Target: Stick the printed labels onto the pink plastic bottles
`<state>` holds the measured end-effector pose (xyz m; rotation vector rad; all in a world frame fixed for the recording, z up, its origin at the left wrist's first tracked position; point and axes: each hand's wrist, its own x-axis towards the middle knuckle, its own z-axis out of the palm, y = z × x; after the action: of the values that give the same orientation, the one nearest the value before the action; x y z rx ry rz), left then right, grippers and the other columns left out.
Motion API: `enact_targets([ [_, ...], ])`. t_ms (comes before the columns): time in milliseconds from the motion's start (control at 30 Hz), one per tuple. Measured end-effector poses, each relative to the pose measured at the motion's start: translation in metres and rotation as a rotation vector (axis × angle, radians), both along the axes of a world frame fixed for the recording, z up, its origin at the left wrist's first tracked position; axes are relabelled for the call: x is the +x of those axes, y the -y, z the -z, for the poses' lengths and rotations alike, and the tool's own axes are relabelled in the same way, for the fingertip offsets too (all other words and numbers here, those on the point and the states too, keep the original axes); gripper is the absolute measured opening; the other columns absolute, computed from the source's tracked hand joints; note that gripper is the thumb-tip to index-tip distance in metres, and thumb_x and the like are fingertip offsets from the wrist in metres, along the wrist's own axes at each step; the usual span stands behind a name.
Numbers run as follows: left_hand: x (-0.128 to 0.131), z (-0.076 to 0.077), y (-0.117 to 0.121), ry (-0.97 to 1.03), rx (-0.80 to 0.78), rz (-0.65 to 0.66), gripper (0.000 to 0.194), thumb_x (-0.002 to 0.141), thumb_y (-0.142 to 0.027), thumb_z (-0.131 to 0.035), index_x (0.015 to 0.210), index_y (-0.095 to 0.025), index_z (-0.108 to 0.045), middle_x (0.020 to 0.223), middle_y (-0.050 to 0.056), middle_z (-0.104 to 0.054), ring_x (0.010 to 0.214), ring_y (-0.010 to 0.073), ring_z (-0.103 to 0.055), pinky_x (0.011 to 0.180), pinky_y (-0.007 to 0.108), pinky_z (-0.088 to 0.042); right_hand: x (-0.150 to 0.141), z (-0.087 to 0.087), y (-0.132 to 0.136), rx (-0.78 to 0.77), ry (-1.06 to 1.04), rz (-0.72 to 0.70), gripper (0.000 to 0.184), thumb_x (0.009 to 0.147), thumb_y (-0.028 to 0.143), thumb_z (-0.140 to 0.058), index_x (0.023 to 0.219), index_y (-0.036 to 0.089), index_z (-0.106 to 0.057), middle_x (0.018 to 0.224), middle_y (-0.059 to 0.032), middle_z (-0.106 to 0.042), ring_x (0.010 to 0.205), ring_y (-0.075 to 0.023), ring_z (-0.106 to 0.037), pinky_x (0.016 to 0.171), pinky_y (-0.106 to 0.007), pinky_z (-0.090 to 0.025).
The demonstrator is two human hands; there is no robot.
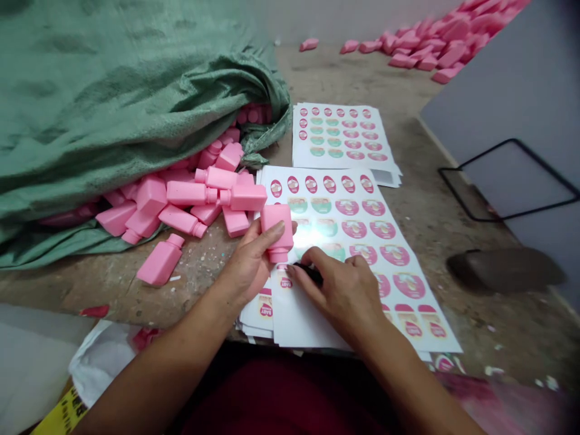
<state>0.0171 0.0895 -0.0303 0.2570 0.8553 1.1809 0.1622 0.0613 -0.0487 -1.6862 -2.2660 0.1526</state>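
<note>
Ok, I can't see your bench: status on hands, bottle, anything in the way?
Left hand holding pink bottle, visible face unlabelled. Right hand gripping dark object at label sheet. Loose bottles piled close by, left.

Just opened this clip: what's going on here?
A person's left hand holds a pink plastic bottle, neck toward the wearer, above the printed label sheets. The right hand grips a small black object, mostly hidden, over the same sheets. The bottle's visible side bears no label. More pink bottles lie at the mouth of a green sack, and another stack of label sheets lies farther back.
</note>
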Motion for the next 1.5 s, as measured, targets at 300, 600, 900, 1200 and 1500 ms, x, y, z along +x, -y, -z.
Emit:
enact_targets([
  [300, -0.001, 0.002, 0.001, -0.155, 0.039, 0.025, 0.030, 0.078, -0.016, -0.070, 0.108, -0.014, -0.063, 0.096, 0.007, -0.070, 0.094, 0.0172, -0.065, 0.091, 0.030, -0.048, 0.017, -0.020, -0.007, -0.569, -0.886, 0.122, 0.038, 0.077, 0.053, -0.066, 0.064, 0.023, -0.048, 0.055, 0.0058, -0.043, 0.050, -0.0107, -0.038, 0.051, -0.025, -0.029],
  [600, 0.005, -0.004, 0.026, -0.128, 0.107, 0.156, 0.044, 0.086, -0.047, -0.066, 0.119, -0.019, -0.059, 0.108, 0.009, -0.069, 0.102, 0.0230, -0.066, 0.088, 0.035, -0.052, 0.021, -0.030, -0.010, -0.512, -1.026, 0.116, 0.037, 0.076, 0.051, -0.069, 0.063, 0.022, -0.051, 0.054, 0.0065, -0.043, 0.048, -0.0084, -0.036, 0.046, -0.024, -0.030],
  [900, 0.012, -0.004, 0.033, -0.062, 0.056, 0.156, 0.050, 0.092, -0.055, -0.054, 0.125, -0.018, -0.055, 0.110, 0.012, -0.069, 0.098, 0.0253, -0.067, 0.082, 0.039, -0.054, 0.022, -0.027, -0.010, -0.539, -1.081, 0.137, 0.040, 0.075, 0.053, -0.072, 0.064, 0.021, -0.051, 0.055, 0.0048, -0.050, 0.049, -0.0088, -0.040, 0.047, -0.024, -0.031],
  [1200, 0.012, -0.004, 0.037, -0.100, 0.128, 0.199, 0.045, 0.089, -0.047, -0.063, 0.122, -0.018, -0.052, 0.104, 0.009, -0.068, 0.090, 0.0194, -0.066, 0.077, 0.032, -0.053, 0.021, -0.024, -0.013, -0.507, -1.060, 0.158, 0.041, 0.075, 0.056, -0.069, 0.064, 0.022, -0.049, 0.053, 0.0062, -0.044, 0.048, -0.0088, -0.035, 0.045, -0.024, -0.029],
  [1500, 0.009, -0.012, 0.045, -0.168, 0.029, 0.227, 0.051, 0.072, -0.029, -0.079, 0.115, -0.015, -0.055, 0.104, 0.010, -0.065, 0.086, 0.0194, -0.067, 0.070, 0.030, -0.054, 0.026, -0.030, -0.002, -0.159, -0.711, 0.259, 0.033, 0.083, 0.053, -0.060, 0.069, 0.024, -0.052, 0.057, 0.0037, -0.048, 0.053, -0.0128, -0.040, 0.053, -0.028, -0.033],
])
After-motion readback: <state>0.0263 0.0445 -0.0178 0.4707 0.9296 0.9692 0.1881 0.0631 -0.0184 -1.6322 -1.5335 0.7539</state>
